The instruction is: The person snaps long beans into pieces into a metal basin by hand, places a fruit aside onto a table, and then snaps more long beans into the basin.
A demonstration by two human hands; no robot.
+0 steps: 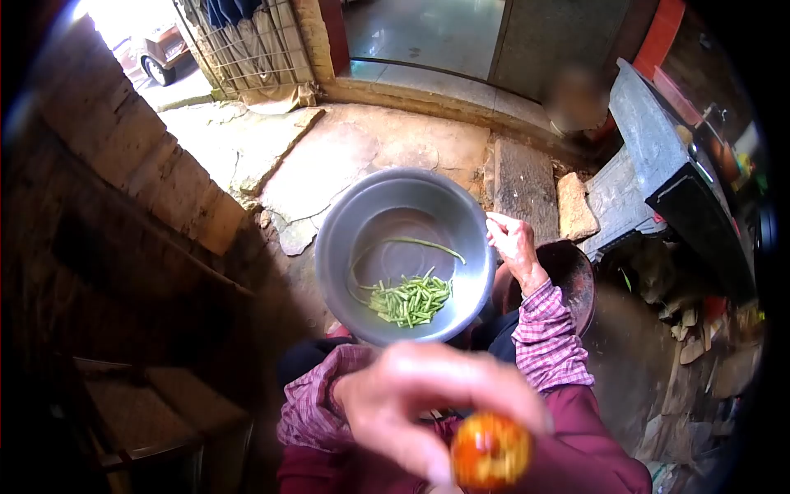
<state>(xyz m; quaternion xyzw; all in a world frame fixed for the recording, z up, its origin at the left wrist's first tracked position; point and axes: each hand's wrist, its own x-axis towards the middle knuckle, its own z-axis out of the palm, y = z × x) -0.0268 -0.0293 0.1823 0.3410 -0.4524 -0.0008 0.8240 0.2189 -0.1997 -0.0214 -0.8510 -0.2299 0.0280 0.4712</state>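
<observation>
Close to the camera, my left hand (pixel 428 383) is blurred, its thumb and fingers closed about a round, glossy red-orange and yellow thing (pixel 490 449), whose kind I cannot make out. My right hand (pixel 513 245) grips the right rim of a wide grey metal basin (pixel 337 263). Inside the basin lies a pile of short-cut green beans (pixel 410 300), on the side nearest me. One long uncut bean (pixel 424 242) curves across the basin's bottom above the pile. The basin is in front of my body, near my legs.
Beside my right forearm stands a dark round bucket (pixel 576 284). A grey stone-like structure (pixel 658 123) rises at the right, with firewood pieces (pixel 693 350) below. A brick wall (pixel 140 165) runs along the left. Paving stones (pixel 329 156) lead to a doorway sill (pixel 436 92).
</observation>
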